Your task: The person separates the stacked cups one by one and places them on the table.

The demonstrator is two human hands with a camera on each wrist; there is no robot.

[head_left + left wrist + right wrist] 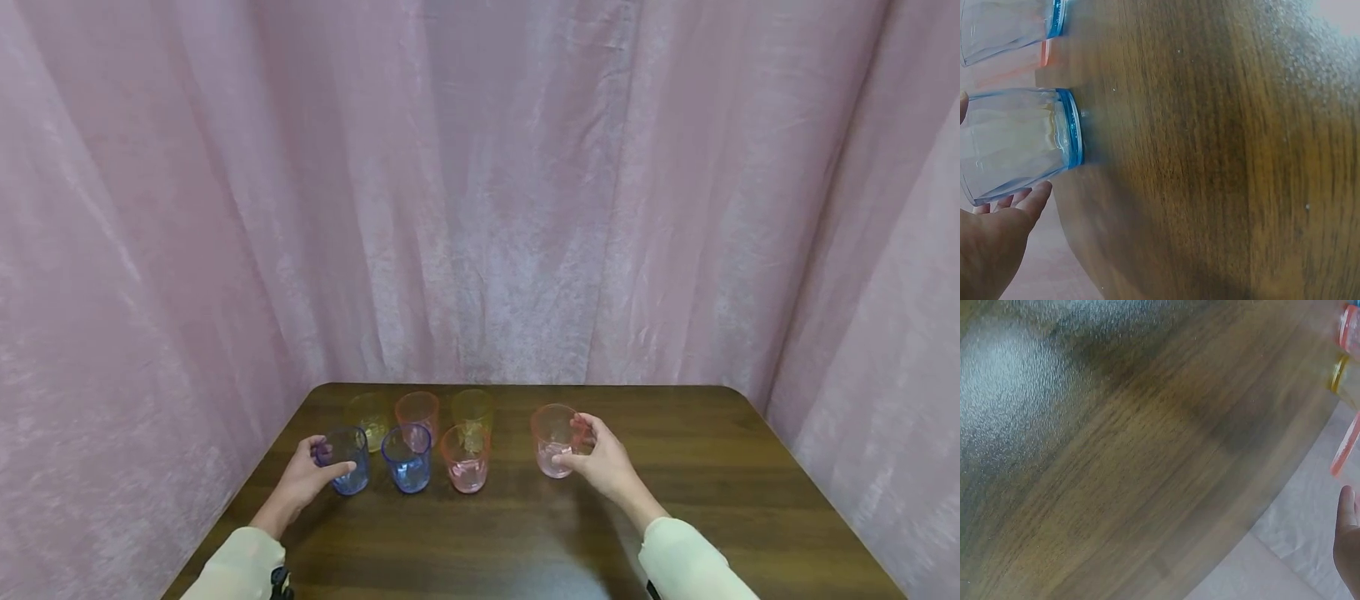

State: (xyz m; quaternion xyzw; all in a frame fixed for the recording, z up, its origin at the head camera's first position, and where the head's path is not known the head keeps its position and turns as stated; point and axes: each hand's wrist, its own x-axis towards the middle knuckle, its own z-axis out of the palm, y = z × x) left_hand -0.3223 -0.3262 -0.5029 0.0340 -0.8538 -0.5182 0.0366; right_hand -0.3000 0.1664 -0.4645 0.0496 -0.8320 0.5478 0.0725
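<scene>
My left hand (pixel 302 477) holds a clear blue glass (pixel 351 475) at the left of the group, thumb on the near side and fingers round the far side. In the left wrist view this blue glass (pixel 1019 144) has its base on the table. To the right of the group, my right hand (pixel 606 462) grips a clear pink glass (pixel 553 437) between thumb and fingers. The right wrist view catches only the edge of that pink glass (pixel 1346 447), its base seemingly a little above the table, and part of the hand (pixel 1349 544).
Beside the held blue glass stand another blue glass (pixel 408 475) and a pink glass (pixel 467 477). Behind them are a yellow glass (pixel 363 406), a pink glass (pixel 416 406) and a second yellow glass (pixel 474 404). The brown wooden table (pixel 675 433) ends before a pink curtain (pixel 480 208).
</scene>
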